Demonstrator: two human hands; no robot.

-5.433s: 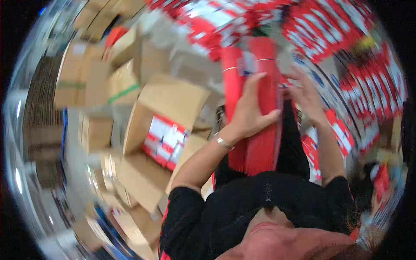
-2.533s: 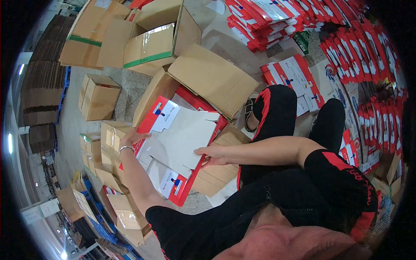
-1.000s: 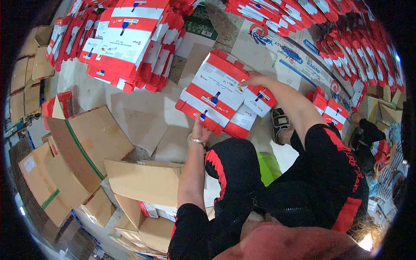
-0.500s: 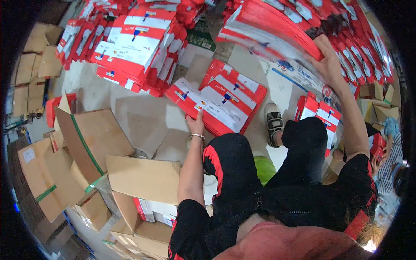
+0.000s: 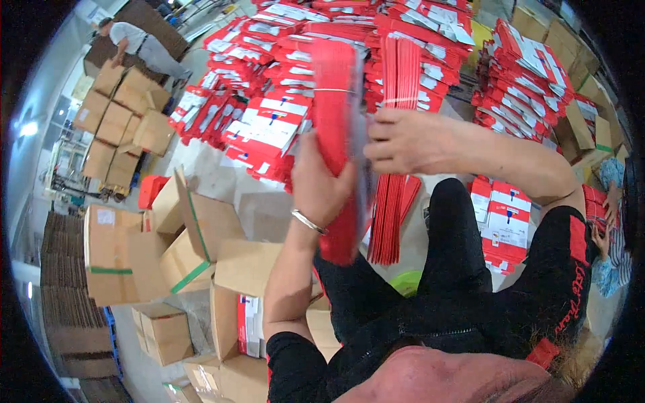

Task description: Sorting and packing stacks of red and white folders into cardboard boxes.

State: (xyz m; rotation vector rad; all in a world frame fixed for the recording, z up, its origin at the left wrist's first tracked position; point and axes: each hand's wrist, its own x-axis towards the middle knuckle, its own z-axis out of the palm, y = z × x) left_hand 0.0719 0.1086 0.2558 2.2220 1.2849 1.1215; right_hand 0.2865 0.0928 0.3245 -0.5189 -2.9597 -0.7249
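Note:
My left hand (image 5: 321,185) is wrapped round a bundle of flat red-and-white printed cartons (image 5: 336,141), held edge-up above my left knee. A thin pale band crosses the bundle near its far end, and its outline is smeared by motion. My right hand (image 5: 403,142) is close beside the bundle's right side, fingers curled inward; what they grip is hidden. Beyond and below that hand, a second banded bundle of red cartons (image 5: 386,221) stands edge-up between my knees, partly covered by my right hand and wrist.
Heaped carton bundles (image 5: 269,131) fill the far floor, with another heap (image 5: 521,80) at far right. A smaller stack (image 5: 500,221) lies by my right knee. Open brown boxes (image 5: 232,322) stand at left. One person (image 5: 144,47) is far left; another person's hands (image 5: 608,221) show at right.
My left hand has left the flat-lying cartons and now holds a bundle edge-up. The right hand has come from the far-right heap to the middle. The view has tilted farther out.

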